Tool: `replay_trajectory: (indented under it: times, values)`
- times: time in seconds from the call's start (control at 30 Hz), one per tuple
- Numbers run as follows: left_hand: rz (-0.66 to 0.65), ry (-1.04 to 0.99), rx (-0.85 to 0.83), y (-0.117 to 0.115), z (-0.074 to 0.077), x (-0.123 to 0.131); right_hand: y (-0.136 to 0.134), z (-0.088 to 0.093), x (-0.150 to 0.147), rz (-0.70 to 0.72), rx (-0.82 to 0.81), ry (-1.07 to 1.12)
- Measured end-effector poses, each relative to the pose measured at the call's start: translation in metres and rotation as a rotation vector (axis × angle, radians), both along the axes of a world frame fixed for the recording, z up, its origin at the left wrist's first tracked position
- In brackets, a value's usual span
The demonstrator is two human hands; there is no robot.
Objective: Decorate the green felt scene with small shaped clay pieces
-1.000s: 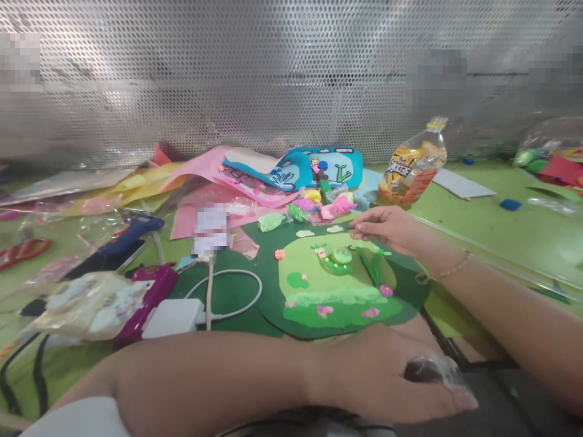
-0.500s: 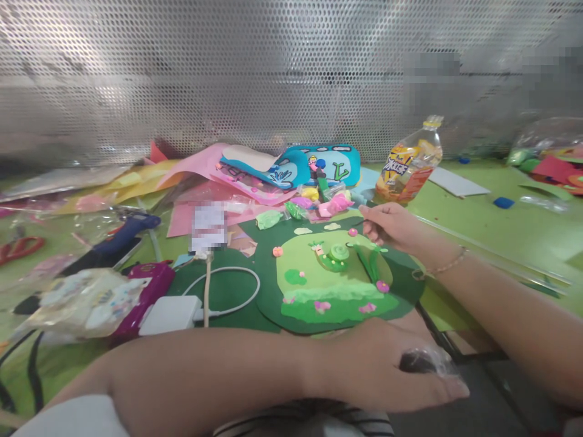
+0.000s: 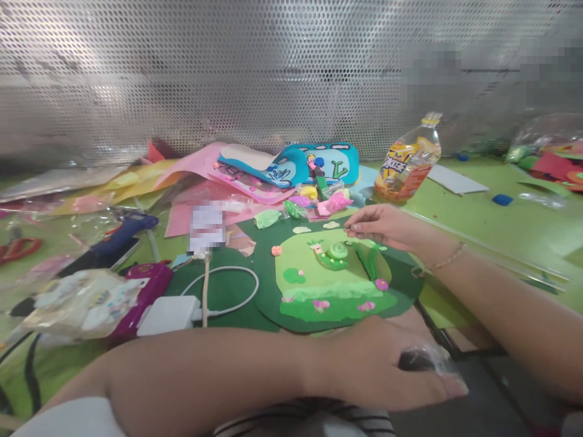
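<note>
My left hand point(image 3: 387, 364) lies across the front, its fingers closed around a black lump of clay in clear plastic wrap point(image 3: 421, 359). My right hand point(image 3: 385, 227) pinches at the upper right edge of the light green panel, its fingertips low over the paper. A thin dark strand showed at those fingertips a moment ago; now they mostly hide it. Under them lies a dark green craft board point(image 3: 266, 297) with a clay snail point(image 3: 337, 255), small pink flowers point(image 3: 321, 305), green leaves point(image 3: 368, 264) and pale clouds point(image 3: 301, 230).
Clay in small wrappers point(image 3: 334, 203) lies behind the board, near a blue craft picture point(image 3: 337, 164). A drink bottle point(image 3: 407, 164) stands at back right. To the left are a white charger point(image 3: 168, 314), a blue glue gun point(image 3: 125, 233) and red-handled scissors point(image 3: 20, 250).
My right hand has moved slightly left and down, bringing its fingertips onto the light green panel's upper edge and over the pink flower there. My left hand stays where it was.
</note>
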State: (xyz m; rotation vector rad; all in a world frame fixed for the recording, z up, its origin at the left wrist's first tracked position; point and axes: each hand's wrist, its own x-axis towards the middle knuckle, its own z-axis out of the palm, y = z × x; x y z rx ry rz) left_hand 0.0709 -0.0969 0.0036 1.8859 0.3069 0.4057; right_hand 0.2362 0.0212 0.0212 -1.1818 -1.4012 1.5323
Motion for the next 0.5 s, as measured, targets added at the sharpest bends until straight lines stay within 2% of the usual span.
replay_trajectory:
  times: [0.17, 0.37, 0.5]
  values:
    - [0.018, 0.009, 0.008, -0.0006, 0.0014, -0.0003, 0.0002, -0.0005, 0.0007, 0.049, 0.059, -0.044]
    - [-0.002, -0.012, 0.016, 0.0011, 0.0022, -0.0013, 0.0015, -0.0020, 0.0015, 0.038, 0.056, -0.065]
    - [-0.022, -0.024, 0.021, 0.0015, 0.0019, -0.0006, 0.0007, -0.0003, 0.0012, 0.044, 0.139, -0.205]
